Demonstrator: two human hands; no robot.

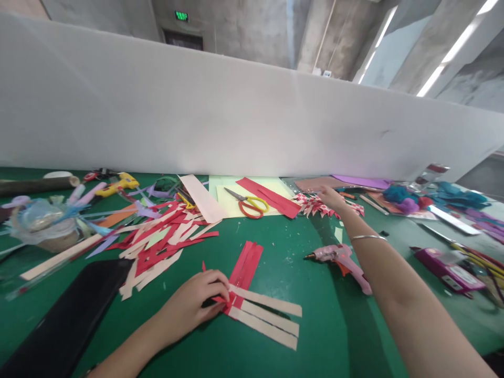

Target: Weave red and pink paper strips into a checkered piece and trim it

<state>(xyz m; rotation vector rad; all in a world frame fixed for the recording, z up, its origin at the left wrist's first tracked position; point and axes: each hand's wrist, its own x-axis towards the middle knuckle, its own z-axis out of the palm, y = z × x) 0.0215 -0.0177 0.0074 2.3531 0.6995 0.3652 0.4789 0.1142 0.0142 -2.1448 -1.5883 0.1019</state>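
Observation:
My left hand [210, 294] pinches the left edge of a small weave of red and beige paper strips [271, 320] lying on the green table. Three beige strips fan out to the right of the weave, and red strips [247, 265] stick out away from me. My right arm stretches far forward, its hand [331, 199] at a row of red-and-white woven paper pieces [311, 205] near the back. The fingers of that hand are too small and blurred to show a grip. A pink glue gun [342, 258] lies left of my right forearm.
Scissors [252, 202] and red paper [271, 197] lie on pale sheets at the back. Cut strips [165, 231] are heaped left, beyond a black phone-like slab [74, 315]. Yarn [397, 194] and a purple box [449, 268] sit right. A white partition [236, 115] borders the table.

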